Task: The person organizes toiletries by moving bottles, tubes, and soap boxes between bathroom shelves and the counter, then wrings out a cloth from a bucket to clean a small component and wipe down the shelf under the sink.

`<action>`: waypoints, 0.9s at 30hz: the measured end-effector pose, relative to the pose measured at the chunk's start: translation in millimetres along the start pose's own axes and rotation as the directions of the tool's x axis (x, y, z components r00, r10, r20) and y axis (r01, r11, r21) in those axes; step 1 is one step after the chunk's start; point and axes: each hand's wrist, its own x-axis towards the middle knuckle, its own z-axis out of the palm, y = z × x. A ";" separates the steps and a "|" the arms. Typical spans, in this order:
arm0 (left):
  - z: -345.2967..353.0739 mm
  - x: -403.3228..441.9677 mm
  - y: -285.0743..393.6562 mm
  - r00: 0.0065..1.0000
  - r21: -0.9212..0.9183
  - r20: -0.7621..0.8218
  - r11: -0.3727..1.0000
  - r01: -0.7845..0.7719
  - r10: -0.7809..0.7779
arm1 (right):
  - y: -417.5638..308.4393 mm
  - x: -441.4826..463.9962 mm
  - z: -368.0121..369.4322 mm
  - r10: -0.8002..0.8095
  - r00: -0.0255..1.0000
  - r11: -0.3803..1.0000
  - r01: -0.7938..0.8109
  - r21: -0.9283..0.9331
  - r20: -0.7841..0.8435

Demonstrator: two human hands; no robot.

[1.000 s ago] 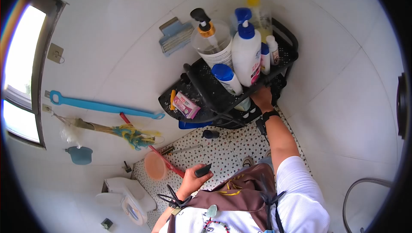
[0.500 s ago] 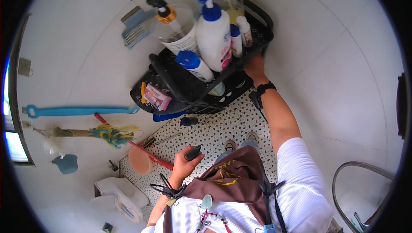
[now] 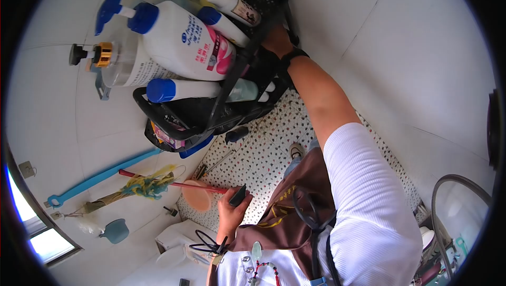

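My right hand (image 3: 278,41) reaches in at the right end of a black wall shelf (image 3: 224,93); its fingers are hidden behind the shelf's frame and bottles. A black band circles that wrist. Nearest to it on the shelf are a small white-capped bottle (image 3: 234,6) and a blue-capped white tube (image 3: 225,26). A large white pump bottle (image 3: 179,38) with a blue pump stands beside a clear pump bottle (image 3: 122,64). A blue-capped white bottle (image 3: 184,90) is at the front rail. Low down, my left hand (image 3: 231,215) is closed around the dark end of a red-handled pole (image 3: 203,186).
A long blue brush-like tool (image 3: 100,179) and a mop (image 3: 142,186) hang on the left wall. A pinkish basin (image 3: 197,196) and a toilet (image 3: 182,238) are below. A hose (image 3: 434,207) curves at the right. The floor is speckled tile.
My view has tilted and come closer to the shelf, so its bottles look larger and lean left. My right hand is still at the shelf's right end; my left still holds the pole.
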 end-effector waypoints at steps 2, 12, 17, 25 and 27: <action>6.3 2.7 5.5 1.000 0.028 0.020 0.999 -0.018 0.017 | 3.0 -7.9 3.0 -0.021 1.000 0.997 0.021 -0.076 0.001; 22.4 21.0 11.1 0.995 0.093 0.050 0.991 -0.094 0.089 | -28.6 -70.6 35.7 0.503 0.808 0.836 -0.545 0.066 0.307; 25.9 9.3 -7.3 1.000 0.011 0.004 1.000 -0.013 0.013 | -19.9 -40.3 94.7 0.445 0.874 0.871 -0.473 0.131 0.197; 24.3 -3.0 -12.0 0.995 -0.019 -0.075 0.998 0.059 -0.060 | -8.1 -42.2 102.3 0.271 0.943 0.942 -0.301 0.146 0.193; 23.1 -2.0 -8.1 0.996 -0.011 -0.080 0.999 0.045 -0.046 | -3.7 -44.2 92.1 0.193 0.962 0.959 -0.228 0.171 0.195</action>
